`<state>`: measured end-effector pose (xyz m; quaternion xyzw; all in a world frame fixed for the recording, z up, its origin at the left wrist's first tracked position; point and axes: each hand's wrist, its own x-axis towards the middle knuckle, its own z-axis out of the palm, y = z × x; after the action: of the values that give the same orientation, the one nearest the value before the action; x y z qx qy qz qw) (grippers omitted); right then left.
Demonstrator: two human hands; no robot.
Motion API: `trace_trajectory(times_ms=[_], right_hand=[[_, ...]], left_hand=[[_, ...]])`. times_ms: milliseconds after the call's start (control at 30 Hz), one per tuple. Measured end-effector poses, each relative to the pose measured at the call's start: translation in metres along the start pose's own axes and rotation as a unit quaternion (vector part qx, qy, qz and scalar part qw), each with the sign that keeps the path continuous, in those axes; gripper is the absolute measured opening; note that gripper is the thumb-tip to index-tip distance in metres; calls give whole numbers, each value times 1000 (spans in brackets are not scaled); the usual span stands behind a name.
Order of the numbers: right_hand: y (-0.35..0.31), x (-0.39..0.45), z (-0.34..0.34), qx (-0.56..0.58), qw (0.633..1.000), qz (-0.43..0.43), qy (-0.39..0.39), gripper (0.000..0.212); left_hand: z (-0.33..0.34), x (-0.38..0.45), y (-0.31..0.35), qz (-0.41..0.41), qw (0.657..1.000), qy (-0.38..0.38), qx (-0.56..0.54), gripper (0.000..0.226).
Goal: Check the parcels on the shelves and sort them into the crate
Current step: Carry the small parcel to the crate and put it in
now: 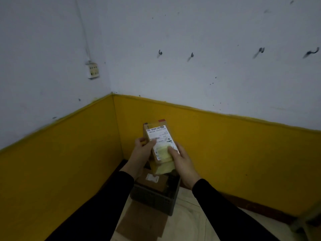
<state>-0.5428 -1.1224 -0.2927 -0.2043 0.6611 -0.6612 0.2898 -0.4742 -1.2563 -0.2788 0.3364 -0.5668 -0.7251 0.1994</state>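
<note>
Your left hand (pixel 143 150) and right hand (pixel 180 158) grip the small brown cardboard parcel with white label (pixel 159 145), fingers curled round opposite long edges. It looks light and stiff; hold those edges when lowering it into the dark plastic crate (pixel 156 200).

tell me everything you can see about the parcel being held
The parcel is a small brown cardboard box with a white printed shipping label on its upward face and pale yellow tape over its near end. It is held tilted above the dark crate, near end lower. The left hand grips its left side; the right hand holds the right, thumb on the label.
</note>
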Motion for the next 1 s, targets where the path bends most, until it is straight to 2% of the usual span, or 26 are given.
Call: trace_trajectory(times_ms=[167, 267, 433, 533, 600, 667, 700, 867, 1000], right_hand=[[11, 88, -15, 6, 1000, 21, -23, 24], [23, 145, -17, -7, 999, 45, -11, 45], [47, 219, -4, -34, 993, 111, 3, 65], [71, 267, 12, -24, 988, 152, 15, 70], [102, 310, 33, -16, 985, 168, 33, 62], [130, 335, 51, -13, 983, 179, 36, 35], [146, 350, 59, -9, 981, 187, 41, 29], [233, 406, 77, 18, 972, 230, 52, 38], [307, 441, 58, 39, 963, 259, 66, 32]], left_hand=[[25, 87, -2, 0, 999, -33, 36, 42], [30, 144, -6, -7, 997, -43, 58, 35], [14, 231, -23, 0, 992, -63, 114, 32], [-6, 288, -46, -7, 986, -86, 145, 33], [-26, 343, -69, -25, 980, -111, 162, 36], [-43, 379, -90, -44, 978, -114, 171, 34], [-51, 398, -100, -51, 976, -114, 179, 33], [-75, 466, -167, -87, 965, -134, 207, 29], [-65, 513, -243, -107, 958, -156, 216, 38]])
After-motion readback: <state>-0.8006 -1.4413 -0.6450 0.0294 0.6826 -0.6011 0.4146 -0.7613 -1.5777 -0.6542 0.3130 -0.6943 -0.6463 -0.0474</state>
